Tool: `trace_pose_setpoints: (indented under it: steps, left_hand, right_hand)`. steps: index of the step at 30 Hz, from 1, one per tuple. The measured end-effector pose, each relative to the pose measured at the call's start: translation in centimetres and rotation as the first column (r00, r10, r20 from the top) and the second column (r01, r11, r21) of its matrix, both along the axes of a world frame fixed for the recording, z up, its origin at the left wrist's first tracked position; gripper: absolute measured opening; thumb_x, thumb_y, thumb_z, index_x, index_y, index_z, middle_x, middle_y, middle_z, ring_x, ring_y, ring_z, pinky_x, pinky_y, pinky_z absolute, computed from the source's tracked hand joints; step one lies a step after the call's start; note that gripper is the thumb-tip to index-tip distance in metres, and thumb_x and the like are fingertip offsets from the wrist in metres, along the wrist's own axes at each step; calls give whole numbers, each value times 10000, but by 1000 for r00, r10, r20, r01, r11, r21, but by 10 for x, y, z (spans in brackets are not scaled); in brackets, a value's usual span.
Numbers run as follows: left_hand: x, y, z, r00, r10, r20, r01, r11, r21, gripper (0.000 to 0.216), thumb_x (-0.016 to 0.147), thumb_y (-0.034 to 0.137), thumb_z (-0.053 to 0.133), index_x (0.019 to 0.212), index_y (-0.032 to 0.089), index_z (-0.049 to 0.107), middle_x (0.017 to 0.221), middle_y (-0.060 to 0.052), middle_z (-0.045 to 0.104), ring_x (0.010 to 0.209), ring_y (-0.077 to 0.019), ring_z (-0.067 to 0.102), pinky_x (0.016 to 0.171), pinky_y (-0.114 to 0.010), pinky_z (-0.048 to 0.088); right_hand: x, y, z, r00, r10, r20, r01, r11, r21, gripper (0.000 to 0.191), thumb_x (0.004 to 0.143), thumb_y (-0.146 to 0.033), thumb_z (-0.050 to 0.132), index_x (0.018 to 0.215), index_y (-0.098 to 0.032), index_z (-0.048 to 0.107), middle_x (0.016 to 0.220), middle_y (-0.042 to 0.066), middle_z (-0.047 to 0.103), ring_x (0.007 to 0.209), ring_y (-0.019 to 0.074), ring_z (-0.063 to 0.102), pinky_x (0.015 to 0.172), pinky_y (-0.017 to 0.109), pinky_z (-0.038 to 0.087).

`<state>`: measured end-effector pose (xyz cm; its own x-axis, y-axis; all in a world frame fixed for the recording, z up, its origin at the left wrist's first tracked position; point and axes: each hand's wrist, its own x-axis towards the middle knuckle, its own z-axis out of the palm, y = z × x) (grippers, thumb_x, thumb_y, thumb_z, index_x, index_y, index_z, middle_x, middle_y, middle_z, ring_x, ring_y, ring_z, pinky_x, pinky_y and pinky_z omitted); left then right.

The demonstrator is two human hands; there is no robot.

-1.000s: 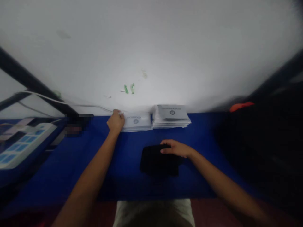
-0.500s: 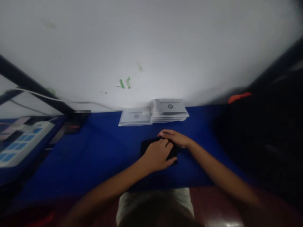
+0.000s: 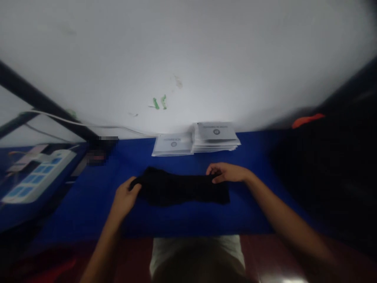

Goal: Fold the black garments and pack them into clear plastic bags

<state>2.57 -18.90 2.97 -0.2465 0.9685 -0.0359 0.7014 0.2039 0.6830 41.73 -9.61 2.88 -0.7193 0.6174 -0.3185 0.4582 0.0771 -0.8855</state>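
A black cloth, perhaps a garment, stretches sideways across the blue table in front of me; its exact kind is too dark to make out. My left hand pinches its left end between thumb and fingers. At the upper edge near its right end, my right hand has thumb and fingers closed on the fabric. Just beyond the cloth, against the wall, lies a stack of flat white printed packets, with a lower white packet beside it on the left.
The blue table meets a white wall at the back. A white power strip with blue sockets lies at the left, and a white cable runs along the wall. A large dark mass fills the right side, with an orange item above it.
The black cloth was a compact folded bundle under both hands; now it is spread out lengthwise. My left hand has moved left with one end, while my right hand stays near the other.
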Motion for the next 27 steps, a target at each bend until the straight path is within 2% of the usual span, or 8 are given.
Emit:
trace_pose_setpoints:
  steps: [3, 5, 10, 12, 15, 19, 22, 27]
  left_hand:
    - [-13, -8, -5, 970, 41, -241, -26, 997, 68, 280, 791, 439, 519, 874, 190, 617, 841, -53, 646, 817, -256, 607, 749, -358, 477]
    - [-1, -9, -3, 941, -21, -339, 94, 975, 203, 336, 826, 459, 542, 1004, 181, 606, 1009, -96, 640, 983, -289, 581, 892, -423, 459]
    - [50, 10, 8, 726, -565, -392, 643, 760, 95, 467, 822, 441, 659, 1235, 249, 558, 1351, -95, 503, 1263, -306, 431, 1059, -471, 363]
    - [61, 20, 11, 634, -672, -381, 734, 678, 26, 379, 844, 396, 650, 1191, 260, 586, 1329, -77, 534, 1247, -298, 455, 1051, -482, 361]
    - [64, 32, 12, 602, -713, -360, 770, 637, 26, 182, 921, 300, 538, 1070, 230, 617, 1154, -60, 631, 1115, -246, 552, 996, -440, 403]
    - [63, 48, 12, 635, -698, -331, 756, 649, 85, 170, 958, 278, 460, 1003, 204, 607, 998, -51, 650, 959, -204, 588, 888, -357, 459]
    - [69, 70, 10, 686, -613, -393, 692, 716, 92, 194, 969, 292, 433, 945, 196, 601, 933, -52, 646, 908, -205, 593, 822, -329, 466]
    - [87, 95, 9, 681, -276, -679, 455, 885, 97, 236, 971, 311, 430, 984, 155, 605, 940, -122, 640, 905, -265, 596, 770, -357, 446]
  right_hand:
    - [7, 1, 8, 989, 45, 144, -60, 993, 97, 316, 764, -288, 696, 1046, -170, 620, 921, 48, 644, 816, 194, 604, 735, 311, 462]
    - [6, -4, 14, 977, -2, 212, -48, 972, 231, 400, 760, -365, 720, 1090, -168, 606, 940, 64, 642, 835, 215, 604, 747, 329, 466]
    - [-14, -28, 27, 983, 13, 183, -111, 834, 540, 621, 702, -478, 774, 1206, -195, 550, 1135, 97, 574, 1046, 267, 534, 878, 376, 453]
    - [-20, -36, 30, 968, 76, 238, -197, 816, 543, 663, 668, -422, 803, 1223, -180, 535, 1162, 109, 547, 1061, 277, 516, 896, 389, 449]
    - [-21, -40, 33, 940, 70, 334, -255, 794, 551, 560, 660, -245, 769, 1169, -152, 553, 1111, 114, 548, 1021, 272, 519, 910, 401, 432]
    - [-9, -33, 38, 929, -4, 369, -221, 794, 566, 245, 730, -128, 617, 970, -169, 585, 939, 78, 593, 889, 229, 542, 794, 328, 440]
    - [-2, -23, 36, 897, -211, 388, -107, 749, 654, 112, 824, -149, 532, 921, -181, 578, 876, 76, 619, 837, 229, 568, 720, 313, 429]
    - [-3, -14, 27, 758, -569, 318, -34, 453, 891, 172, 925, -219, 458, 995, -128, 587, 966, 161, 630, 943, 302, 575, 797, 378, 434]
